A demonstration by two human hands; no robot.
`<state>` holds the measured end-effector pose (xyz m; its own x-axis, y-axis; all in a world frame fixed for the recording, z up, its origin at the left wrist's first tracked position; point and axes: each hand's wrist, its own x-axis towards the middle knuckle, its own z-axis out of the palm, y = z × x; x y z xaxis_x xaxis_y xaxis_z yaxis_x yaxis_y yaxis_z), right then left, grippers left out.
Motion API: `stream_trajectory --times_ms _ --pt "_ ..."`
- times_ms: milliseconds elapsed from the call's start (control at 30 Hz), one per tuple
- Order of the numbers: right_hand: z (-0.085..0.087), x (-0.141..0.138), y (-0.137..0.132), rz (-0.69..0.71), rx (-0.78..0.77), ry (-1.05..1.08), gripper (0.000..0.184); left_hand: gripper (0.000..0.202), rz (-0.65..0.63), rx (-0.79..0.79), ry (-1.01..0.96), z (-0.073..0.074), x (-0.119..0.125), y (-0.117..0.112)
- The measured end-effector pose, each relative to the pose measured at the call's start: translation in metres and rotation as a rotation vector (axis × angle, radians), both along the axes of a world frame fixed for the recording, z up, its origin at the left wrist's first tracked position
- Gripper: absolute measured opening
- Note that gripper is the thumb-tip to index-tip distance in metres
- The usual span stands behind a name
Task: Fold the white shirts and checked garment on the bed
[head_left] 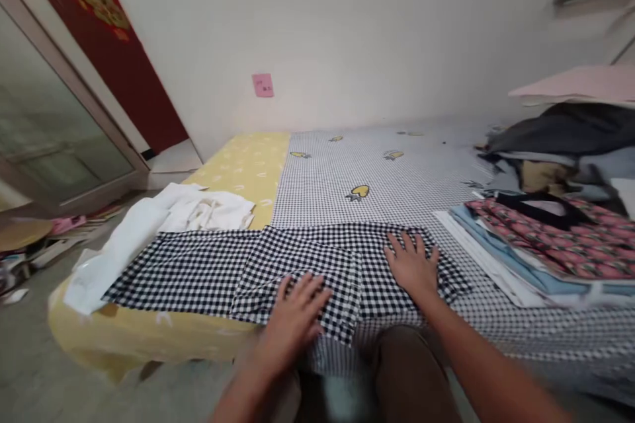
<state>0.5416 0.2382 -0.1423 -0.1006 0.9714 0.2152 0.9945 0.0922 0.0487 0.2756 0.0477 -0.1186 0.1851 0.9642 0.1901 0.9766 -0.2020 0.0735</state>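
Lying flat, the long, black-and-white checked fabric (198,271) is covered by a splayed left hand (295,312) and a splayed right hand (413,266), apparently so it is kept smooth

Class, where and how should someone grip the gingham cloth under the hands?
Probably take the gingham cloth by its left end, pinching both corners from the left: it lies flat there, while the left hand and right hand rest farther right.
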Motion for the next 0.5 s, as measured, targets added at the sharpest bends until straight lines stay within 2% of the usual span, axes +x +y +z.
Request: stream_trajectory --times_ms 67,100,133,167,233,300,367,467,500 --pt "0.000 0.001 0.000 0.009 0.000 0.009 0.056 0.115 -0.084 -0.151 -0.046 -0.020 0.051 0.002" --pt "0.000 0.001 0.000 0.011 0.001 0.014 0.057 0.128 -0.084 -0.204 -0.058 -0.026 0.065 0.003" --pt "0.000 0.001 0.000 0.011 0.001 0.019 0.057 0.131 -0.065 -0.231 -0.081 -0.030 0.074 0.003" --pt "0.000 0.001 -0.001 0.009 0.003 0.024 0.057 0.124 -0.045 -0.242 -0.118 -0.032 0.077 0.004" --pt "0.000 0.000 -0.001 0.008 0.011 0.030 0.056 0.095 -0.003 -0.247 -0.275 -0.029 0.071 0.004" --pt "0.000 -0.001 -0.002 0.009 0.026 0.031 0.055 0.065 0.099 -0.279 -0.573 -0.022 0.060 0.006" --pt "-0.001 -0.002 -0.003 0.010 0.040 0.026 0.055 0.045 0.240 -0.354 -0.983 -0.011 0.047 0.009" --pt "-0.004 0.000 -0.004 0.012 0.048 0.024 0.056 0.059 0.391 -0.475 -1.683 0.008 0.019 0.022" --pt "-0.005 0.002 -0.004 0.012 0.045 0.032 0.057 0.062 0.431 -0.462 -1.881 0.015 0.005 0.028"
